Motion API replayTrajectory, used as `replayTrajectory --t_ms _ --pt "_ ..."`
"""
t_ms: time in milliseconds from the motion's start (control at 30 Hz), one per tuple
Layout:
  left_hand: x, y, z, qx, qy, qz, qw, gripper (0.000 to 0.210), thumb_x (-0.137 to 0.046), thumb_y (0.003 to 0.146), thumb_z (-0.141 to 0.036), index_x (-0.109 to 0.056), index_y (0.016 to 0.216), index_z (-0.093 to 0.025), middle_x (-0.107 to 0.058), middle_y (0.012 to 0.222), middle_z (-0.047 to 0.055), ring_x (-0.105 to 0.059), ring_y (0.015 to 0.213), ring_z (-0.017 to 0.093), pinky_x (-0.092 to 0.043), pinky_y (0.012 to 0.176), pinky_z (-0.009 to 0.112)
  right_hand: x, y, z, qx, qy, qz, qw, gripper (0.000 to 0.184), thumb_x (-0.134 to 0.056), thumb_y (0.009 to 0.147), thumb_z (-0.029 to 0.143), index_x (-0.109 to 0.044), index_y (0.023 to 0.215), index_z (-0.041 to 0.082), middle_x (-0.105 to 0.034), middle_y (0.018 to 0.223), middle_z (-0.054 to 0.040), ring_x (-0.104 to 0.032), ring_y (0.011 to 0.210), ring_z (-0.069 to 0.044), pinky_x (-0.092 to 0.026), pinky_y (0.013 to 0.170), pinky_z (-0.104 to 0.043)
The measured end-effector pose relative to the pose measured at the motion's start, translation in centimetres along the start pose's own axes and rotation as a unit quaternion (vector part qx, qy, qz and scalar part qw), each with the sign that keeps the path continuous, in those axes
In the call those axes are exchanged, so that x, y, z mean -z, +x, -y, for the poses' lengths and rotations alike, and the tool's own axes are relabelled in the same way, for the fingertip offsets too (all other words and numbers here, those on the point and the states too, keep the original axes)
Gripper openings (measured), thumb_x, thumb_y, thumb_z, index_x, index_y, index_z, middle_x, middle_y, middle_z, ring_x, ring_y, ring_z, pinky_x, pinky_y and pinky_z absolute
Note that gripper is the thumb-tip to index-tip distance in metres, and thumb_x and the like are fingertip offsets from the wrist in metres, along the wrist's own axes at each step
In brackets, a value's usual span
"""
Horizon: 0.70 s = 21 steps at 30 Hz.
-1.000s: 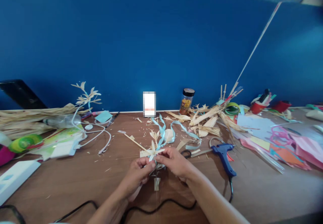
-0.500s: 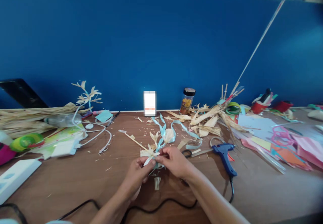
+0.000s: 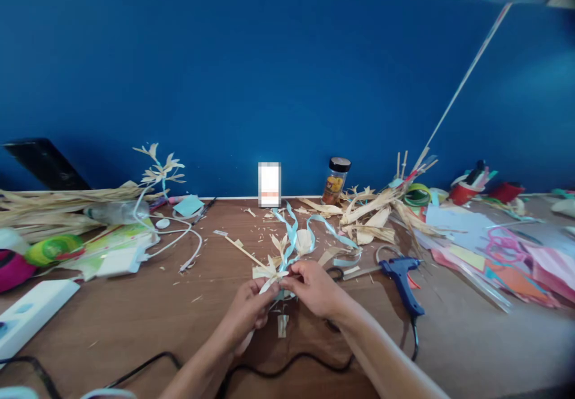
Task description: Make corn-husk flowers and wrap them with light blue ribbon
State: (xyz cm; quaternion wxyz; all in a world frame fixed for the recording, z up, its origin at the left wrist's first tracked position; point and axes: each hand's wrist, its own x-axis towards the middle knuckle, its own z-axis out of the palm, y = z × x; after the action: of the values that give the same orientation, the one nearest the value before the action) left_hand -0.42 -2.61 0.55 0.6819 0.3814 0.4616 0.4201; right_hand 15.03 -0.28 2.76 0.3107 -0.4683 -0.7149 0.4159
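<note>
Between my hands is a pale flower [image 3: 273,270] with pointed petals that look like dried husk. My left hand [image 3: 249,304] pinches it from the left, with thumb and fingers closed on its lower part. On the other side, my right hand [image 3: 315,288] closes its thumb and fingertips at the flower's base, near a light-blue ribbon [image 3: 291,234]. The ribbon curls away over the table behind the hands. A second small pale bloom [image 3: 279,244] shows just behind the first. What lies right under the fingertips is hidden.
A blue glue gun [image 3: 404,282] lies right of my right hand, its cord trailing forward. Dried husks [image 3: 375,216] and a black-lidded jar [image 3: 335,180] are behind. A finished-looking husk flower stem [image 3: 162,171] stands back left. A white power strip [image 3: 38,315] lies front left.
The whole view has shifted slightly, with things appearing a little further right. Both hands keep hold of the flower in nearly the same pose.
</note>
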Motion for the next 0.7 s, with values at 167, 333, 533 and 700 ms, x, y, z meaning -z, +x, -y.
replayTrajectory --t_ms 167,333,533,700 --pt "0.26 -0.03 -0.16 0.022 0.018 0.062 0.998 0.032 -0.068 0.059 -0.041 -0.048 0.056 -0.016 -0.026 0.039 -0.011 -0.014 0.036 0.002 -0.012 0.033 0.017 0.41 -0.26 0.04 -0.003 0.04 0.032 0.999 0.017 -0.052 0.076 0.025 -0.061 0.069 0.013 -0.056 0.061 0.0019 -0.045 0.057 -0.011 -0.034 0.054 -0.019" --pt "0.26 0.03 -0.38 0.016 0.053 0.073 0.996 0.032 -0.065 0.063 -0.041 -0.047 0.056 -0.016 -0.028 0.04 -0.01 -0.017 0.033 0.002 -0.012 0.033 0.018 0.48 -0.4 0.14 -0.019 0.071 0.051 0.996 0.017 -0.053 0.076 0.026 -0.061 0.069 0.013 -0.058 0.061 0.002 -0.047 0.057 -0.011 -0.036 0.055 -0.02" --pt "0.49 0.08 0.0 -0.038 0.076 0.054 0.995 0.028 -0.063 0.066 -0.037 -0.049 0.059 -0.015 -0.033 0.049 -0.008 -0.021 0.038 0.003 -0.017 0.035 0.017 0.4 -0.2 0.01 -0.025 0.03 0.037 0.999 0.019 -0.052 0.076 0.027 -0.064 0.074 0.013 -0.061 0.065 0.0009 -0.05 0.061 -0.012 -0.037 0.056 -0.02" --pt "0.18 -0.06 0.03 -0.047 0.114 0.012 0.992 0.026 -0.062 0.066 -0.036 -0.049 0.06 -0.015 -0.034 0.05 -0.008 -0.023 0.04 0.003 -0.018 0.036 0.017 -0.05 0.02 -0.51 -0.023 -0.022 0.019 0.999 0.017 -0.052 0.075 0.026 -0.063 0.073 0.013 -0.06 0.064 0.0 -0.048 0.059 -0.012 -0.035 0.054 -0.02"
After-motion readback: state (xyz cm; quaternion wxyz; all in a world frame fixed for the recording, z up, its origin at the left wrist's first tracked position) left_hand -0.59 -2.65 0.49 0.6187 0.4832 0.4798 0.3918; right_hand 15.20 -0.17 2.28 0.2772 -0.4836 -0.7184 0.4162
